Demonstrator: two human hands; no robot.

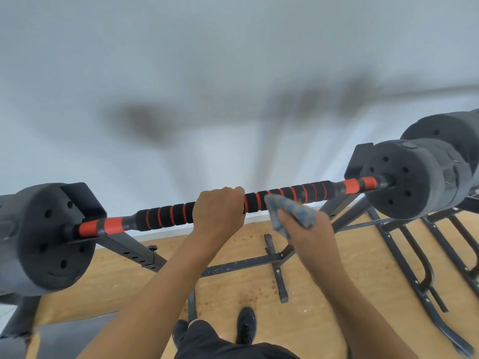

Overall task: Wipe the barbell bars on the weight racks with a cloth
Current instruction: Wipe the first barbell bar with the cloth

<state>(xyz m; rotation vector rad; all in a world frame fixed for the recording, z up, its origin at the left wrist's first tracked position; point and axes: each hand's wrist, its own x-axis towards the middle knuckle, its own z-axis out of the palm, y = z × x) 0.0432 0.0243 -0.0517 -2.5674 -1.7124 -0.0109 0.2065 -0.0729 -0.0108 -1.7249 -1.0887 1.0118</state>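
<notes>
a black weight plate (49, 239) caps the left end of a barbell bar (166, 216) with black and orange foam grips, resting across a black rack (129, 248). near the bar's middle the left hand (219, 209) wraps over it, fingers curled round. just to its right the right hand (308, 231) clutches a bunched blue cloth (290, 212) whose top edge overlaps the bar. another plate (407, 182) caps the right end. the step in hand looks like wiping this bar; next, the cloth likely needs pressing on and sliding right along the grips.
</notes>
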